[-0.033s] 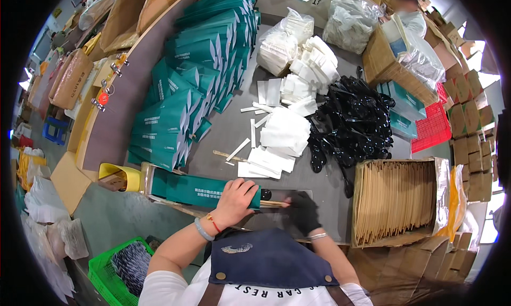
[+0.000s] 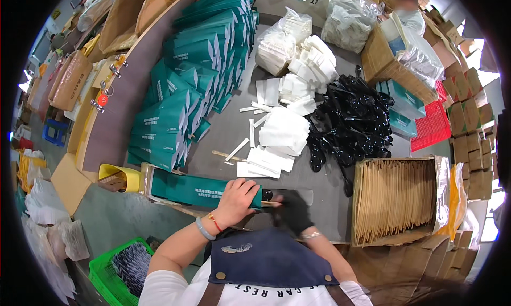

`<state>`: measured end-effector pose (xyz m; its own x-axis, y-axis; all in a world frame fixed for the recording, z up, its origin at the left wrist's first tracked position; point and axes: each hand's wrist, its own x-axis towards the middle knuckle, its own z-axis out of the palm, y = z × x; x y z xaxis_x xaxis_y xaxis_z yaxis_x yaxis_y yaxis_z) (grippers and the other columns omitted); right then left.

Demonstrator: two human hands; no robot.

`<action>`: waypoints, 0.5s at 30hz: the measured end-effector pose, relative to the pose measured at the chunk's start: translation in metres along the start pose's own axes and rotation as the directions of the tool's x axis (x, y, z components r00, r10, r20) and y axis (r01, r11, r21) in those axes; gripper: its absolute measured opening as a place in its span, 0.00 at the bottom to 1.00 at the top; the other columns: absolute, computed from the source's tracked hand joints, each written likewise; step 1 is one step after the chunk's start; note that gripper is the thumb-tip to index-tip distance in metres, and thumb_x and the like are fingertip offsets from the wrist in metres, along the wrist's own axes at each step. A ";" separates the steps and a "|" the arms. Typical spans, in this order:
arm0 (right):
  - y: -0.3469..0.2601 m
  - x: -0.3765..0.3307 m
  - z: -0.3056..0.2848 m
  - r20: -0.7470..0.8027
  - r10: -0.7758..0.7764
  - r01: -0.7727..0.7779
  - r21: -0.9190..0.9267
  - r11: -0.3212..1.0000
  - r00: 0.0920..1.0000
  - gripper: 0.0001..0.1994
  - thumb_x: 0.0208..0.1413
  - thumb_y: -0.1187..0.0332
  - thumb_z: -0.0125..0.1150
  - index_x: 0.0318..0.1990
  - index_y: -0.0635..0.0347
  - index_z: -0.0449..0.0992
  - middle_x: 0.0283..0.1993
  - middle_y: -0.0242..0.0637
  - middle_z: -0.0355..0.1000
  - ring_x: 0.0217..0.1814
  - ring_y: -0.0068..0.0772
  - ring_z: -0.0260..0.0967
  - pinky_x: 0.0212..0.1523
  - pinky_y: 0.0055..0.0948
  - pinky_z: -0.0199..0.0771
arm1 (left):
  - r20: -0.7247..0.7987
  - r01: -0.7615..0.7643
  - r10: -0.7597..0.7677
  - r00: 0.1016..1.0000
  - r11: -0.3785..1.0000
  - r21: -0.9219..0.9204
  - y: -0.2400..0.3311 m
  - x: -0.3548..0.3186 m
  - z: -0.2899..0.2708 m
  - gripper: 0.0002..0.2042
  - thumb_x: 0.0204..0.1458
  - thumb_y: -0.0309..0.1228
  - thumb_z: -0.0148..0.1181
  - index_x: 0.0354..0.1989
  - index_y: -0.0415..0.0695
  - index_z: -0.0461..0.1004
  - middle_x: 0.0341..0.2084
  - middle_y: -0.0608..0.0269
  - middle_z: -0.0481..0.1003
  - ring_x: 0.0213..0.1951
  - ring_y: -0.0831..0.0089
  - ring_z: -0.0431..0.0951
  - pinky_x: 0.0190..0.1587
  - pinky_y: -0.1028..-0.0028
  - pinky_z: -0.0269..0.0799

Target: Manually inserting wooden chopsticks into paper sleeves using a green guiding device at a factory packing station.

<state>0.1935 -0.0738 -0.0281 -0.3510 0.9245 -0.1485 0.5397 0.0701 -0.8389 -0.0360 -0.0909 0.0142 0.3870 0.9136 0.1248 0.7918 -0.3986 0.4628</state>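
Observation:
My left hand (image 2: 238,200) is closed over the open end of a long green paper packet (image 2: 181,190), which lies along the table's near edge. A dark round bit, which looks like part of a black spoon (image 2: 267,194), shows at the packet's mouth. Pale wooden chopsticks (image 2: 270,204) poke slightly out there. My right hand (image 2: 294,213), in a dark glove with bare fingertips, grips their outer ends. It is blurred by motion. Black plastic spoons (image 2: 354,119) are heaped beyond, beside white paper packets (image 2: 285,130).
Stacked green packets (image 2: 205,66) fill the table's left side. A carton (image 2: 396,202) packed with wooden chopsticks stands at right, a red basket (image 2: 430,129) behind it. A yellow container (image 2: 121,178) sits at the near left; a green crate (image 2: 120,266) is below. Another person (image 2: 410,18) is at far right.
My right hand has moved left toward the packet's mouth, and the chopsticks have slid further in, with less of them showing. My left hand and the packet stay in place.

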 end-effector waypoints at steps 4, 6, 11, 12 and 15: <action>-0.037 0.008 0.011 0.019 -0.117 0.116 0.055 0.992 0.993 0.17 0.47 0.65 0.69 0.43 0.59 0.72 0.44 0.43 0.70 0.45 0.47 0.71 0.44 0.39 0.72 | 0.020 -0.051 0.050 0.999 0.997 0.052 -0.004 0.007 -0.004 0.35 0.29 0.30 0.72 0.54 0.51 0.71 0.49 0.60 0.69 0.50 0.57 0.67 0.52 0.60 0.63; -0.035 0.010 -0.010 -0.078 -0.279 0.261 -0.186 0.947 0.957 0.23 0.40 0.61 0.72 0.44 0.56 0.73 0.44 0.38 0.70 0.50 0.48 0.67 0.44 0.43 0.69 | 0.035 -0.136 0.132 0.991 0.972 0.191 -0.001 0.012 -0.007 0.19 0.46 0.30 0.57 0.50 0.58 0.74 0.42 0.58 0.70 0.45 0.58 0.68 0.45 0.63 0.65; -0.053 0.017 -0.032 0.159 -0.297 0.334 -0.550 0.765 0.942 0.27 0.29 0.56 0.74 0.43 0.51 0.75 0.44 0.37 0.71 0.50 0.45 0.66 0.43 0.41 0.65 | 0.418 -0.141 0.063 0.906 0.977 0.160 0.015 0.032 -0.040 0.08 0.44 0.29 0.59 0.34 0.52 0.76 0.38 0.57 0.69 0.44 0.57 0.70 0.42 0.62 0.66; -0.055 0.018 -0.037 0.158 -0.254 0.299 -0.512 0.806 0.954 0.26 0.30 0.56 0.74 0.42 0.51 0.76 0.44 0.37 0.71 0.50 0.44 0.66 0.44 0.42 0.64 | 0.445 -0.173 0.089 0.891 0.973 0.152 0.013 0.036 -0.055 0.11 0.40 0.29 0.60 0.36 0.53 0.76 0.38 0.58 0.68 0.43 0.56 0.70 0.40 0.61 0.67; -0.069 0.008 -0.071 0.084 -0.260 0.268 -0.477 0.837 0.962 0.30 0.32 0.56 0.76 0.46 0.53 0.73 0.44 0.40 0.70 0.50 0.46 0.66 0.51 0.43 0.61 | 0.333 -0.235 0.160 0.929 0.952 0.198 -0.007 0.049 -0.114 0.13 0.33 0.29 0.61 0.33 0.52 0.75 0.36 0.59 0.69 0.40 0.56 0.71 0.39 0.60 0.70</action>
<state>0.2076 -0.0443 0.0657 -0.5426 0.8394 0.0313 0.7224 0.4854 -0.4925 -0.0768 -0.0342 0.1168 0.6439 0.7582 -0.1023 0.7560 -0.6101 0.2370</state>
